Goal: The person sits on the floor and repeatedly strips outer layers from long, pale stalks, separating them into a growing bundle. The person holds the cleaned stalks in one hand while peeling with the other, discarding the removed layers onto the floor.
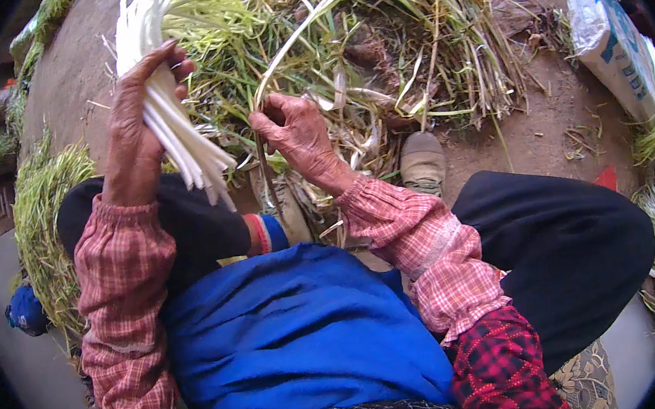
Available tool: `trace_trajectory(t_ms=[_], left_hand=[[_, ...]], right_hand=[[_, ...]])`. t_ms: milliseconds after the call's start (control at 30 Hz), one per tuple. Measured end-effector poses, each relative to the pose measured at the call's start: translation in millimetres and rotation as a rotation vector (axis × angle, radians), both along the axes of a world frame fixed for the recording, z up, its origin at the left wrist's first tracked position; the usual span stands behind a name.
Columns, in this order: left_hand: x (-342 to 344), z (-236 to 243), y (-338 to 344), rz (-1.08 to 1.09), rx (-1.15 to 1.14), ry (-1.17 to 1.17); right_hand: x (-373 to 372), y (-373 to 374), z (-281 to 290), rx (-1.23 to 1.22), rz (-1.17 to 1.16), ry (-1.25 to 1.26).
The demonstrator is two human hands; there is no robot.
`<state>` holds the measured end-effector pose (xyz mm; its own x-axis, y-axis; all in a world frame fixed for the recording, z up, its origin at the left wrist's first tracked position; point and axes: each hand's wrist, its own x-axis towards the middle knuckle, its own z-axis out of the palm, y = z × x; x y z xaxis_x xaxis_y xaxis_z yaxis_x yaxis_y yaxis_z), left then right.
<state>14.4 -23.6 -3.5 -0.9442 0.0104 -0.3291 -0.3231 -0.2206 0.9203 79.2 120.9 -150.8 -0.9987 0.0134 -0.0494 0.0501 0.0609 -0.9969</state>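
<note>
My left hand (134, 120) grips a bundle of long white stalks (169, 117) with pale green tops that fan out past my fingers toward the top. My right hand (297, 132) pinches a single thin stalk (296, 42); it curves up to the right over a heap of green and yellowish leaves (375, 42) on the ground. A dark strip hangs down from that hand between my knees. Both forearms wear pink checked sleeve covers.
A blue apron (293, 334) covers my lap, with dark trousers to either side. One tan shoe (422, 162) rests on the brown dirt. More cut greens (45, 216) lie at the left. A white and blue sack (611, 35) sits at the upper right.
</note>
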Motion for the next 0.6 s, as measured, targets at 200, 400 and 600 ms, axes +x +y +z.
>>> trace_trajectory(t_ms=[200,400,600], left_hand=[[1,-11,-4,-0.254,-0.034,-0.090],[7,-22,8,-0.322,-0.181,-0.212],[16,-20,-4,-0.366,-0.113,-0.051]], right_hand=[[5,-3,37,0.281,0.103,0.215],[4,4,42,0.500,0.172,0.363],[0,1,44,0.427,0.223,0.482]])
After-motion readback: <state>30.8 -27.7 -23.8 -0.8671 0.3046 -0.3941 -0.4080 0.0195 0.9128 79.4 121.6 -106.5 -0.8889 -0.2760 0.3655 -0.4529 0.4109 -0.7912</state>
